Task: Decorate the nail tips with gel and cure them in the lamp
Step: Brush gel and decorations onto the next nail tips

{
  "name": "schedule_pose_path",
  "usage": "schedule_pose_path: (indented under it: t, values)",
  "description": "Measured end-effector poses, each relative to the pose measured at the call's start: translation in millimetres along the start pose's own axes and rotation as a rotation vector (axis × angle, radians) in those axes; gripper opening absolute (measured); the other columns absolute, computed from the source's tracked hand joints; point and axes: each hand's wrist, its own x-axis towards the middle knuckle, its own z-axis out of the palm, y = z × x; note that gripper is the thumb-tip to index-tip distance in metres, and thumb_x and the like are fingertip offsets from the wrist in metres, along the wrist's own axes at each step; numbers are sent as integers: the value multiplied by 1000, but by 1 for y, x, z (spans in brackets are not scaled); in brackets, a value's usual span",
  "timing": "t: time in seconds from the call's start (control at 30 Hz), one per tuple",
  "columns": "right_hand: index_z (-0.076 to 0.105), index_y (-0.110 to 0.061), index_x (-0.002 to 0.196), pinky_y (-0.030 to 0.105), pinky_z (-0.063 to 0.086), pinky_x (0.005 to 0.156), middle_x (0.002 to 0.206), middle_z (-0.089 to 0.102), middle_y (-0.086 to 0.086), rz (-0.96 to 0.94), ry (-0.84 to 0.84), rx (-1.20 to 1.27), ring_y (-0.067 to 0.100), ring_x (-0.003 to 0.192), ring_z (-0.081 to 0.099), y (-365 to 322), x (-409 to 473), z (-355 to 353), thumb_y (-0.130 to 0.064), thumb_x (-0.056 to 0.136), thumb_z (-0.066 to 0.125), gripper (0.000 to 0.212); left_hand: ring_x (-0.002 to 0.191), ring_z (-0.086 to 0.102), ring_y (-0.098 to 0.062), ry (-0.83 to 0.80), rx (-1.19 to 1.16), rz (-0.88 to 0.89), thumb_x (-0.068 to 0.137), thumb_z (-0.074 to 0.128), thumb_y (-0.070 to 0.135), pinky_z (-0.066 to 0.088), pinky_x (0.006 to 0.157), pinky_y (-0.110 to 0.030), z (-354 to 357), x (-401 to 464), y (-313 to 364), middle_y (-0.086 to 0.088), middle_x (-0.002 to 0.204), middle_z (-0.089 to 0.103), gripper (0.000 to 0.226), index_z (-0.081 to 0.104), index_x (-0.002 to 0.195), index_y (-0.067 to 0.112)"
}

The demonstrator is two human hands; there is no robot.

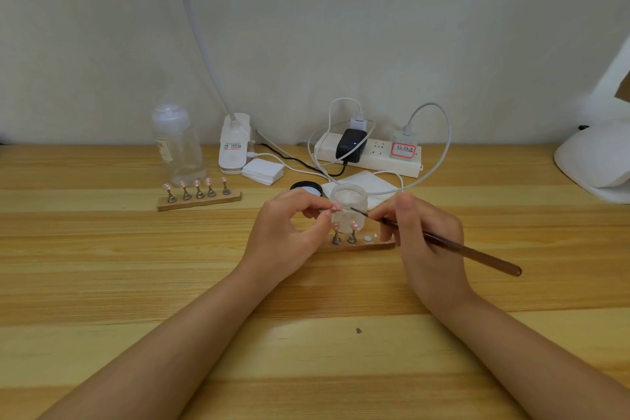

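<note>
**Brush at the pinched tip**

Just in front of the jar (348,202), our left hand (285,236) pinches a nail tip (336,205); our right hand (421,239) grips the brush (439,242), bristles touching it. Behind the jar: power strip (370,157).

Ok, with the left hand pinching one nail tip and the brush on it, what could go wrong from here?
1. The left hand pinches the nail tip only between fingertips; pressure from the brush could make it slip or smear.
2. The open glass jar stands right behind both hands; a nudge might tip it.
3. The right hand hovers over the near holder; it might brush the two tips mounted there.
</note>
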Motion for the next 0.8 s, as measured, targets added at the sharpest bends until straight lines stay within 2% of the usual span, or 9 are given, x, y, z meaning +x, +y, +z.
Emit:
schedule_pose_path:
  t: [0.07, 0.13, 0.2, 0.3, 0.33, 0.47, 0.6, 0.8]
  values:
    - [62, -26, 80, 15, 43, 56, 58, 61, -5, 59, -21, 0, 2, 56, 58, -2, 0, 1, -34, 90, 46, 21, 72, 51, 0, -1, -1, -4, 78, 66, -1, 40, 69, -10, 0, 0, -1, 17, 72, 58, 17, 70, 86, 13]
    - [59, -31, 85, 16, 47, 58, 70, 67, -8, 102, -45, -4, 2, 63, 63, -4, 1, 3, -29, 87, 56, 4, 71, 51, -1, -1, -3, -11, 79, 65, -1, 41, 69, -11, 0, 0, -1, 14, 72, 59, 17, 70, 87, 13]
    - [59, -31, 86, 17, 48, 61, 75, 67, -8, 74, -59, -58, 2, 68, 63, -4, 1, 3, -22, 85, 59, 9, 71, 51, -3, -3, -1, -14, 79, 65, -1, 41, 69, -12, 0, 0, -1, 12, 73, 60, 16, 71, 88, 12]
    - [65, -21, 84, 21, 47, 62, 77, 65, -8, -36, -116, -161, 7, 71, 59, -3, 0, 4, -15, 83, 63, 7, 71, 51, -3, -3, 3, -10, 80, 65, -1, 41, 70, -12, 0, 0, -1, 12, 73, 59, 16, 71, 88, 11]
    - [66, -18, 84, 21, 46, 62, 78, 65, -5, -49, -138, -164, 9, 72, 58, -3, 0, 4, -17, 84, 63, 3, 71, 51, -2, -1, 4, -8, 80, 65, -1, 40, 70, -11, 0, 0, -1, 14, 73, 59, 17, 70, 87, 13]
    - [67, -13, 79, 22, 44, 61, 75, 63, -5, -52, -173, -160, 11, 70, 56, -2, 0, 4, -25, 84, 54, 18, 73, 50, 3, -6, 2, -5, 79, 64, -2, 39, 71, -9, 0, 1, -1, 17, 73, 58, 19, 69, 87, 15]
    - [66, -15, 78, 24, 44, 62, 73, 64, -1, -46, -166, -187, 11, 71, 56, -3, 1, 4, -28, 88, 47, 25, 73, 50, 3, -10, 5, -10, 79, 64, -3, 39, 70, -7, 1, 0, -2, 16, 73, 58, 18, 70, 86, 13]
    - [63, -26, 78, 28, 44, 62, 72, 64, -3, -15, -162, -176, 10, 71, 57, -4, 1, 5, -32, 89, 43, 24, 73, 50, 2, -9, 1, -17, 79, 65, -2, 39, 70, -8, 1, 1, -1, 17, 72, 57, 18, 69, 85, 15]
